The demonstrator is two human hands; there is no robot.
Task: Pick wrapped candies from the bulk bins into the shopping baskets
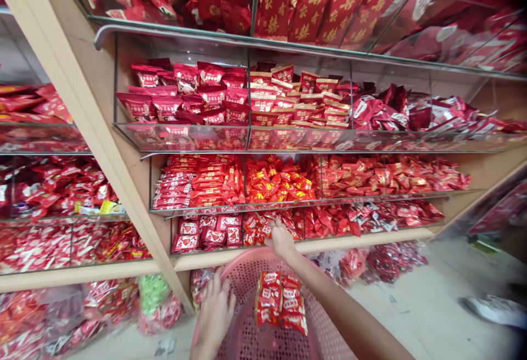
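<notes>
My left hand (217,306) lies over the left rim of a pink perforated plastic basket (239,264), its fingers bent around the edge. Inside the basket are red-and-gold candy packets (281,303), in two bunches side by side. My right hand (281,238) reaches past the far rim to the lowest shelf, with its fingers curled together among small red wrapped candies (258,227). Whatever its fingertips hold, if anything, is hidden. Just left of that hand, white-and-red square packets (214,234) fill the neighbouring compartment.
Glass-fronted shelves (197,139) with red packets rise ahead. A wooden upright (88,113) divides them from another rack at left. Bagged goods (158,302) lie on the floor below. At lower right, a shoe (494,309) is on the tiled floor (432,316).
</notes>
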